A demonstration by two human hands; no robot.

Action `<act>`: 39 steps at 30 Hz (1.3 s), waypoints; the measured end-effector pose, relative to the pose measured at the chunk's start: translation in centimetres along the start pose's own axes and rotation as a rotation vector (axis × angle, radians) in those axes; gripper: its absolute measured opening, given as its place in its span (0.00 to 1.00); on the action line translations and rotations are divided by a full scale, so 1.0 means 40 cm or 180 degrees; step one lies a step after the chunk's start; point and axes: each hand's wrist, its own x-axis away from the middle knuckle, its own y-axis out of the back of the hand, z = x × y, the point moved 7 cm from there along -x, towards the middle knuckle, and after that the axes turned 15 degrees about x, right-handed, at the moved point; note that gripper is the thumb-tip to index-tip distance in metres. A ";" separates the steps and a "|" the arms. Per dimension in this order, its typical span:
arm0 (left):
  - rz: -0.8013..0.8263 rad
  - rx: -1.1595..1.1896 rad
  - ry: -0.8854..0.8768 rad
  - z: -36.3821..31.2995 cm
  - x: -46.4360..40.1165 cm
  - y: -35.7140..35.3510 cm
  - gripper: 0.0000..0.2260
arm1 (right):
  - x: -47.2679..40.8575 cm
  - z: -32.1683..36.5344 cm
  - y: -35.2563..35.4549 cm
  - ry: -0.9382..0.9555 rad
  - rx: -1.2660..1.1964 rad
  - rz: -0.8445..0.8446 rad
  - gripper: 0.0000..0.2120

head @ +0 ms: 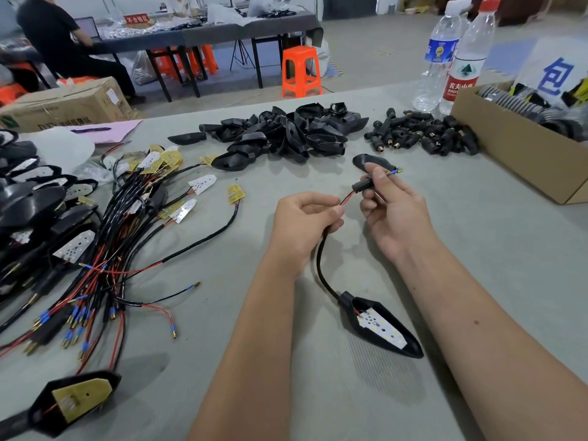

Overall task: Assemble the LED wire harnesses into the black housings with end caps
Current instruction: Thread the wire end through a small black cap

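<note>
The left hand (304,222) pinches the harness wire (321,249) between thumb and curled fingers. The right hand (389,211) grips the black end cap (361,186) on the wire. The black housing (380,324) lies on the table (477,249), near the front edge.

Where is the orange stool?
In the head view, the orange stool stands on the floor beyond the grey table, upper middle, left of the two water bottles.

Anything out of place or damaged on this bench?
Nothing looks damaged. Only oddity: one black housing lies alone beyond the right hand, apart from the housing pile. The harness bundle is tangled.
</note>
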 end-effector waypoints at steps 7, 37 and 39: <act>-0.0020 -0.0124 -0.0190 -0.015 -0.004 0.011 0.04 | 0.001 -0.009 -0.015 0.0054 0.0636 0.0161 0.16; 0.0309 -0.0703 0.0256 -0.007 -0.009 0.039 0.05 | -0.005 0.049 0.067 0.0697 0.2313 -0.1173 0.13; 0.0282 -0.0913 0.0212 -0.010 -0.009 0.042 0.05 | -0.003 0.053 0.063 0.0808 0.2491 -0.1214 0.14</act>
